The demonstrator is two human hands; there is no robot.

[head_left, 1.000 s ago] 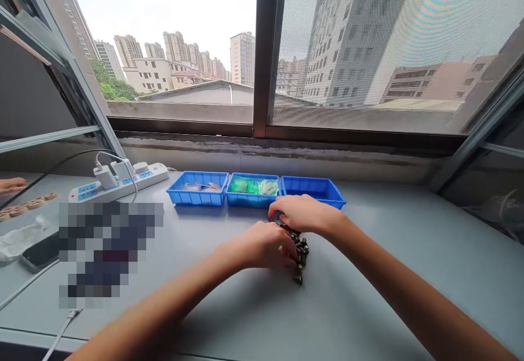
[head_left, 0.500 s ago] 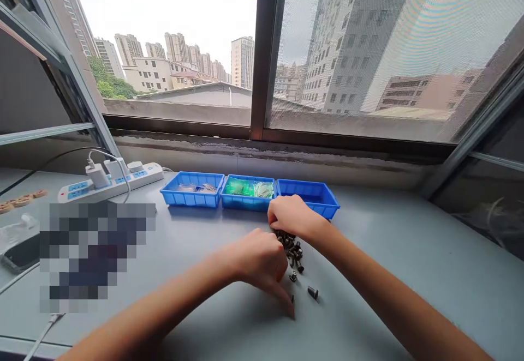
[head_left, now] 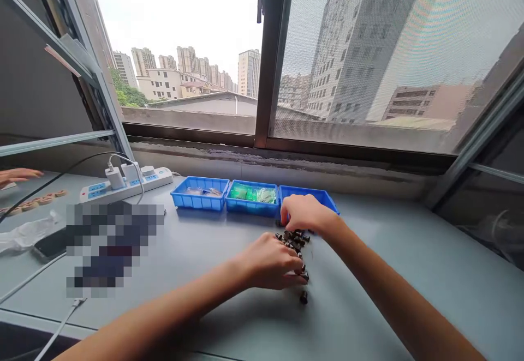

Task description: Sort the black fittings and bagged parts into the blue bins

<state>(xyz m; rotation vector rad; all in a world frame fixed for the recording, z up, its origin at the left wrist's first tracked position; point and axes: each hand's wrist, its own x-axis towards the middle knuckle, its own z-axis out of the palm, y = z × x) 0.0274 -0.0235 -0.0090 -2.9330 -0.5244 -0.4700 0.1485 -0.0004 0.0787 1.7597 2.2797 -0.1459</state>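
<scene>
A pile of dark metal bolts lies on the grey table in front of the blue bins. My left hand rests against the near left side of the pile, fingers curled round some bolts at its fingertips. Behind the pile, my right hand arches down with bent fingers, in front of the right blue bin; its fingertips are partly hidden, and what they hold cannot be made out. One loose bolt lies nearer the front, below my left hand.
The left blue bin and middle blue bin hold small bags. A power strip, cables, a phone and plastic wrap are at the left. Another person's hand shows at the far left edge.
My left hand has drawn up to the pile, and the loose bolts near it have shifted. My right hand is slightly right. The view has shifted, and another person's hand has appeared.
</scene>
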